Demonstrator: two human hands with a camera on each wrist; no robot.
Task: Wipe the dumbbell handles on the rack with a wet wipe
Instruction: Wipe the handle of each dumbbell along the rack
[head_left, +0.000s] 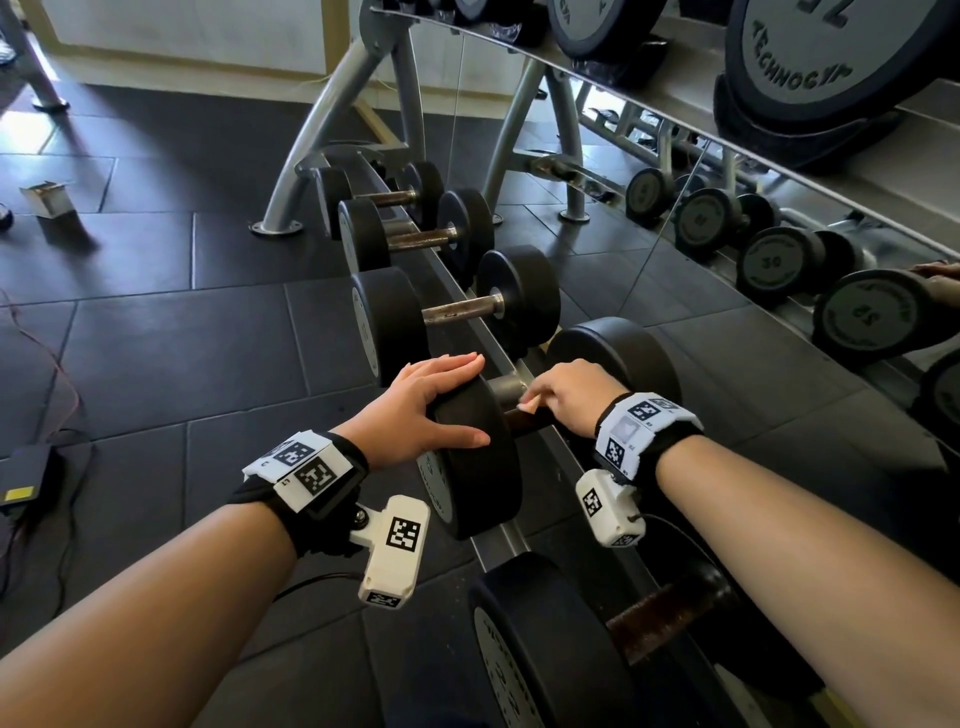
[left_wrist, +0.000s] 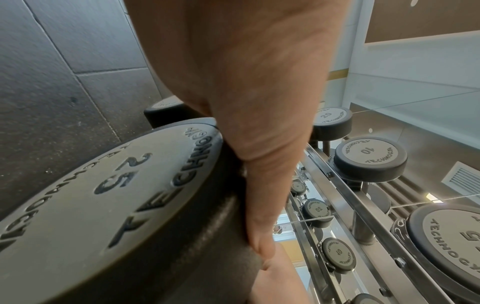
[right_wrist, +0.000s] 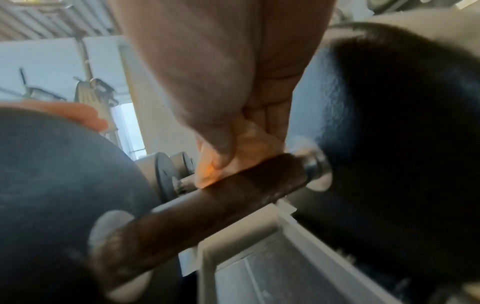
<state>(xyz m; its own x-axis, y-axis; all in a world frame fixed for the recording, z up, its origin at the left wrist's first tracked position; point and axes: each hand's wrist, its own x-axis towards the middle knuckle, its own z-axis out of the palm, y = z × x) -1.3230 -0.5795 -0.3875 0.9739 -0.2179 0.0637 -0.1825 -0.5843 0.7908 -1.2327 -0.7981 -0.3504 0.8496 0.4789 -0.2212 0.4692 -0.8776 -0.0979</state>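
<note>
A black dumbbell marked 25 lies on the lower rack rail in the head view. My left hand (head_left: 434, 402) rests flat on its left head (head_left: 478, 473), fingers straight over the top and thumb spread on the near side. In the left wrist view the left hand (left_wrist: 246, 107) lies along that head's (left_wrist: 103, 205) rim. My right hand (head_left: 563, 392) reaches down over the brown handle (head_left: 514, 418) and pinches a pale wet wipe (head_left: 530, 404) against it. The right wrist view shows the right hand (right_wrist: 221, 86) with the thumb pressing the wipe (right_wrist: 249, 158) onto the handle (right_wrist: 233, 197) near the right head (right_wrist: 402, 144).
Smaller dumbbells (head_left: 457, 306) continue along the rail farther away. A 22 dumbbell (head_left: 561, 654) with a rusty handle lies nearer me. A mirror (head_left: 675, 291) stands right behind the rack, and the upper tier (head_left: 810, 73) holds big dumbbells overhead. Cables and a black box (head_left: 26, 483) lie on the floor at left.
</note>
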